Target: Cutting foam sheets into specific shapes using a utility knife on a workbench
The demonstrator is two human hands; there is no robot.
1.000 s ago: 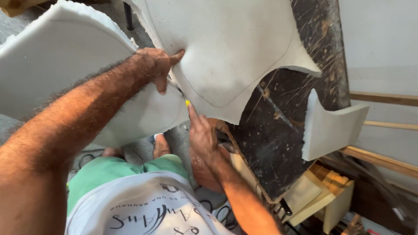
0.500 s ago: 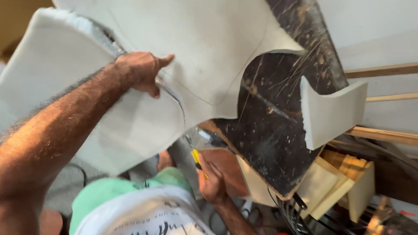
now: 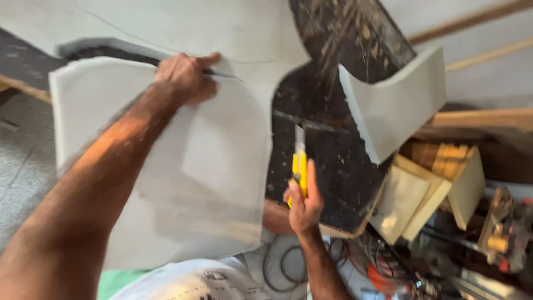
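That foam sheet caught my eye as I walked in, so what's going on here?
A person's left hand grips the white foam sheet at a cut line, folding a piece down. The right hand holds a yellow utility knife, blade out, clear of the foam, above a dark worn tabletop. Another foam offcut lies there.

The thick grey-white foam sheet [image 3: 183, 183] looks matt, soft; the yellow plastic utility knife [image 3: 299, 169] shows a metal blade; the dark scarred worktop [image 3: 338, 161] looks rough.
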